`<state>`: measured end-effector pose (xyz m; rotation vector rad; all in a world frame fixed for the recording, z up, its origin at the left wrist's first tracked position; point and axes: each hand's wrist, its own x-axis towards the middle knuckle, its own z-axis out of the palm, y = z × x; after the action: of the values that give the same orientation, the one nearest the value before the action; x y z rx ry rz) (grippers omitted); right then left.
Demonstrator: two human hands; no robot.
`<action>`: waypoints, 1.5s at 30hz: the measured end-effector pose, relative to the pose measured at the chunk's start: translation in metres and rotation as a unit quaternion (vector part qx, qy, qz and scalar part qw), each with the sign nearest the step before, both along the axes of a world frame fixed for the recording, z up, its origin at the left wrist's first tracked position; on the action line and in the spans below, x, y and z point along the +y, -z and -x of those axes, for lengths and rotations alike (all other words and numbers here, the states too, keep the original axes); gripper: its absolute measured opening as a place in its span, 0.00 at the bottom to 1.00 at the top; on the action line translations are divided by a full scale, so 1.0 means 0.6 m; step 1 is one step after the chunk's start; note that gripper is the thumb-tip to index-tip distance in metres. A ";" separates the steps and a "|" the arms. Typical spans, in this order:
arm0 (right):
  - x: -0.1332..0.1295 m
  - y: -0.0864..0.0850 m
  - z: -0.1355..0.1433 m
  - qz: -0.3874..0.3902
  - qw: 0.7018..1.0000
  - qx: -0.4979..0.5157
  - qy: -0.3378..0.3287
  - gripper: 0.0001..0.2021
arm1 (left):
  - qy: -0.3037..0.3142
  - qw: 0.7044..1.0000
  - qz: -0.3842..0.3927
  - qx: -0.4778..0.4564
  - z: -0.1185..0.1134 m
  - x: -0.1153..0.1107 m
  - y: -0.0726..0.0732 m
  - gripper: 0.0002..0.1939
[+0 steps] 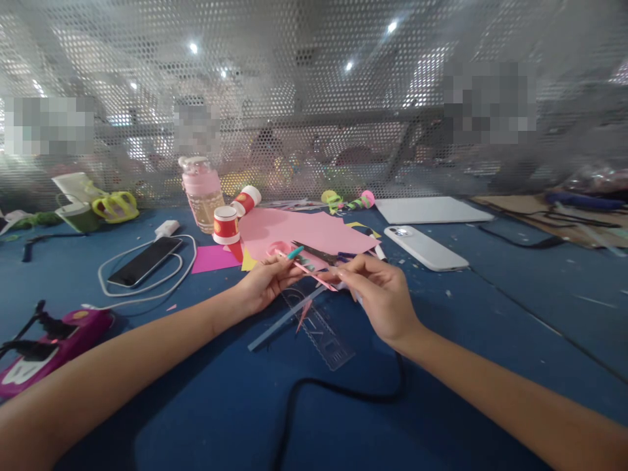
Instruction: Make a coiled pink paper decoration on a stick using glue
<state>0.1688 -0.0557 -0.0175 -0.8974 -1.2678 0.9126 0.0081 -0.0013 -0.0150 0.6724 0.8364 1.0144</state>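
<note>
My left hand (267, 281) is closed, pinching a thin pink paper strip (314, 271) with a curled pink loop at its far end. A teal piece (295, 252) sticks up at the fingertips; its kind is unclear. My right hand (380, 291) is closed at the strip's near end, around something pale that its fingers mostly hide. From beneath that hand a black cord (338, 390) runs toward me. Dark-bladed scissors (318, 254) lie just beyond both hands. Below them are a clear ruler template (326, 340), a translucent strip (284, 319) and a pink scrap (303, 315).
Pink paper sheets (289, 226) and a magenta sheet (216, 259) lie ahead. Red-and-white paper cups (226, 226) stand by a pink-lidded bottle (202, 193). A black phone (146, 261) and purple power strip (61, 343) are left; a white phone (426, 248) lies right. Perforated metal mesh (304, 85) rises behind.
</note>
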 end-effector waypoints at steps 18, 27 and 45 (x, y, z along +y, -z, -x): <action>0.010 -0.019 0.004 0.157 0.974 0.087 -0.137 0.17 | 0.065 0.991 -0.115 0.027 0.003 -0.006 -0.009 0.03; 0.007 -0.025 0.002 0.255 0.945 -0.020 -0.202 0.17 | 0.101 0.971 -0.186 0.109 0.004 -0.012 -0.021 0.07; 0.000 -0.023 0.004 0.219 0.954 -0.045 -0.200 0.09 | 0.125 0.961 -0.210 0.130 -0.005 -0.037 -0.021 0.08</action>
<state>0.1661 -0.0559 -0.0037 -1.0519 -1.3773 1.5312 0.0112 -0.0232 -0.0024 1.2645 0.7424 0.8877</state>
